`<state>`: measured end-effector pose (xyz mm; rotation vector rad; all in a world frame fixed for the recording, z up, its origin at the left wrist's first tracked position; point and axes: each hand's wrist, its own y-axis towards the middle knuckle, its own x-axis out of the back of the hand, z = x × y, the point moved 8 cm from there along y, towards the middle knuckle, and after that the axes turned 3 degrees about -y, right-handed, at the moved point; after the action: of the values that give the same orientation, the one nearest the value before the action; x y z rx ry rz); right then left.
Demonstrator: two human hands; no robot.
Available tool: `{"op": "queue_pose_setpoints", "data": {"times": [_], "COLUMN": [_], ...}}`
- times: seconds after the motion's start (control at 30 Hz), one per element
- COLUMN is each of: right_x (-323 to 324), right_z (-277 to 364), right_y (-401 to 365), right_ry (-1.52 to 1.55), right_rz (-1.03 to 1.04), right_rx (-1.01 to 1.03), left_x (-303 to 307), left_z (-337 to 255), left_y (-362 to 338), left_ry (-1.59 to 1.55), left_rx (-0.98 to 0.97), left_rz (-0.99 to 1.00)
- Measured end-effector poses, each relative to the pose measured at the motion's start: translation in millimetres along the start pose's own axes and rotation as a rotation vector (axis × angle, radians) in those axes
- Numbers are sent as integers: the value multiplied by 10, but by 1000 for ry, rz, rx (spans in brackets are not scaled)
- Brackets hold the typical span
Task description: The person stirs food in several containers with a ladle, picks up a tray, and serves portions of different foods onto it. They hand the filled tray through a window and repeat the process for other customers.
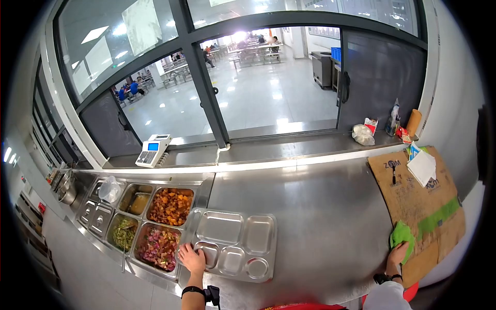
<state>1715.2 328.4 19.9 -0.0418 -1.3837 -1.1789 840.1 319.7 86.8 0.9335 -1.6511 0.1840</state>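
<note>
My left hand [192, 257] rests with its fingers spread on the left edge of an empty steel compartment tray [249, 238]. That tray lies on the steel counter [305, 206], its left side against the food pans. In my right hand [398, 253] is a bunched green cloth [401, 235], at the left edge of a flattened cardboard sheet [418, 206]. Left of the tray are a pan of orange-brown chunks [170, 206], a pan of purple and pale pieces [158, 248] and a pan of green vegetables [125, 233].
A card terminal [153, 150] stands on the window ledge [289, 144]. Farther right on it are a plastic bag [363, 134] and bottles [394, 121]. Papers [422, 166] lie on the cardboard. Lidded pans [95, 217] are at the far left. People sit beyond the window.
</note>
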Motion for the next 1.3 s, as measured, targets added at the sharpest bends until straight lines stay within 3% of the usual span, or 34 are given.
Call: {"op": "queue_pose_setpoints", "data": {"times": [0.33,0.47,0.57,0.7,1.03,1.3], "right_x": [22,-8,43,-27,-126,7], "right_z": [16,-22,-6,-38,-132,-20], "right_y": [8,20,-16,3,-6,-6], "right_ry": [-19,-20,-6,-22,-20,9], "right_rz": [161,134,-46,185,-2,56], "right_rx": [-67,-49,-21,-100,9,-8], "left_x": [37,58,0,-15,24,0], "left_z": [-8,-36,0,32,-5,3], "left_y": [10,1,14,7,-5,10], "left_ry": [22,0,10,31,8,9], "left_rx": [-41,-25,9,-13,-33,-22], "left_rz": [-6,-5,5,23,6,6]}}
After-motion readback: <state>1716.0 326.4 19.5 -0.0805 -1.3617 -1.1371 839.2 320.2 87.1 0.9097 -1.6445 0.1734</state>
